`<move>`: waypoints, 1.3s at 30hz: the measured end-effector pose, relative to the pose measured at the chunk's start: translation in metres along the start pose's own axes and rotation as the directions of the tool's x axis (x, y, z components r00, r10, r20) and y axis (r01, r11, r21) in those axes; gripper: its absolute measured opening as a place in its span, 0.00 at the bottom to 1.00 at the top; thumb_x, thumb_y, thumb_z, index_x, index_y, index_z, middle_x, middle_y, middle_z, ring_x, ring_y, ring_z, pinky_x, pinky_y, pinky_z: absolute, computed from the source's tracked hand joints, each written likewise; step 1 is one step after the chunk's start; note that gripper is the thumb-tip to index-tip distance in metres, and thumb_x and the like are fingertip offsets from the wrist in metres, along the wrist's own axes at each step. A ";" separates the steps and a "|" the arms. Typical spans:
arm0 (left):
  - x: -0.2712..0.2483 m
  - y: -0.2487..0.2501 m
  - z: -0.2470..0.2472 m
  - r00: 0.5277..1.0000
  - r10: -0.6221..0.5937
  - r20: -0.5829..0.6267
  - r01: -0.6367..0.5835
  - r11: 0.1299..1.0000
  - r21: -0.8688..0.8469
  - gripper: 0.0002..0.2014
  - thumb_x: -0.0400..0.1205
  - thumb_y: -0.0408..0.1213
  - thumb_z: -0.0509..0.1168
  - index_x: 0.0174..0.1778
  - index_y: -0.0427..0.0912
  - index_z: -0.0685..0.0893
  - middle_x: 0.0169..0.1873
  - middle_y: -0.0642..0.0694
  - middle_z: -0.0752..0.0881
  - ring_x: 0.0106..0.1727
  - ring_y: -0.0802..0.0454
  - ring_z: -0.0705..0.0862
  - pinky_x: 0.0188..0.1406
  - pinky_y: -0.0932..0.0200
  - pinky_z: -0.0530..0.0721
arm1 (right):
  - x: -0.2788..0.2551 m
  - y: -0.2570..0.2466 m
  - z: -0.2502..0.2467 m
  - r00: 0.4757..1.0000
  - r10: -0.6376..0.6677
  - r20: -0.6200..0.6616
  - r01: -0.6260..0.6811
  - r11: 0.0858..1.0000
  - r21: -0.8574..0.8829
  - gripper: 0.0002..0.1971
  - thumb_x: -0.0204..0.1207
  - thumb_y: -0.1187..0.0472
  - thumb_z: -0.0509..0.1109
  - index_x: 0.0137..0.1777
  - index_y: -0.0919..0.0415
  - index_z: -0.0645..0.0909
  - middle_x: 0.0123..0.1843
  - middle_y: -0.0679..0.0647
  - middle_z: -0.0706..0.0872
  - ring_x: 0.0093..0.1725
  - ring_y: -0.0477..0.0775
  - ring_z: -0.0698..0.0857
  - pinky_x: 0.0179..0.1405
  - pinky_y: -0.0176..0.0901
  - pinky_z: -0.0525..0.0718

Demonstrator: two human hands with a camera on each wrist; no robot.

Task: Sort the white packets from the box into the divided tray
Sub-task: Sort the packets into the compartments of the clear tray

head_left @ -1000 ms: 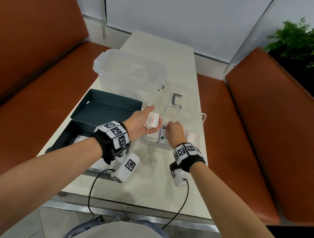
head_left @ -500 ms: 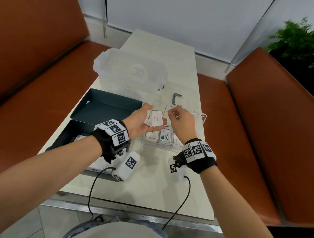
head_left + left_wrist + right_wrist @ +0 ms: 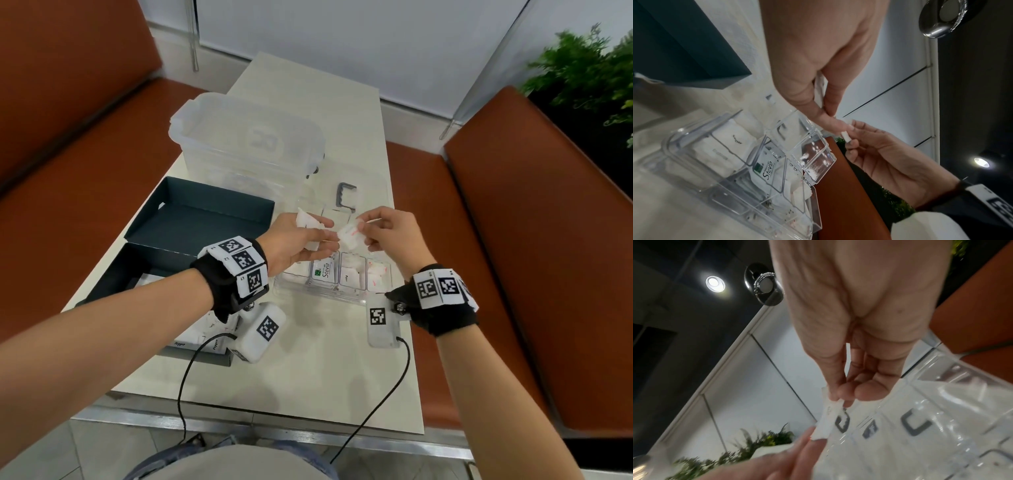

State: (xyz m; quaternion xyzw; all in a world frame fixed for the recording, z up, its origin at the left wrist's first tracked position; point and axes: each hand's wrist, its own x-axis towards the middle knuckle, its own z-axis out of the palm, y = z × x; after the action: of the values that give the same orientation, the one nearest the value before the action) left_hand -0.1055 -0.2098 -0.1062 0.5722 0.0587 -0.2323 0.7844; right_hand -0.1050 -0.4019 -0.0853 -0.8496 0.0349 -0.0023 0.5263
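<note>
I see my right hand [image 3: 390, 236] pinching a small white packet [image 3: 350, 234] with red print, above the tray [image 3: 329, 294]. Its long axis seems to run toward my left hand [image 3: 294, 240], which grips more packets [image 3: 308, 222].

a café or restaurant booth, by the look of it: orange-brown upholstered benches [image 3: 534, 240] flank a narrow pale table [image 3: 308, 377] on both sides. beyond the table's far end runs a white panelled wall [image 3: 342, 31]; a green leafy plant [image 3: 582, 68] stands behind the right bench. round recessed lights [image 3: 715, 282] sit in a dark ceiling above the table.
</note>
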 end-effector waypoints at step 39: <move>-0.005 0.000 0.025 0.974 -0.226 0.023 0.227 0.963 -0.147 0.34 0.83 0.64 0.52 0.66 0.36 0.80 0.40 0.42 0.83 0.29 0.52 0.77 0.29 0.60 0.79 | -0.004 0.076 -0.006 0.943 0.329 0.050 -0.172 0.613 -0.771 0.08 0.70 0.68 0.75 0.37 0.53 0.85 0.41 0.49 0.87 0.49 0.56 0.87 0.64 0.57 0.80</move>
State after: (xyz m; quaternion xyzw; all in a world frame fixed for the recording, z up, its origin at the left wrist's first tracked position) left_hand -0.1138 -0.2312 -0.0960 0.5010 0.1384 -0.3174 0.7932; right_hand -0.1138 -0.4409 -0.1504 -0.9735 0.1021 0.1661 0.1192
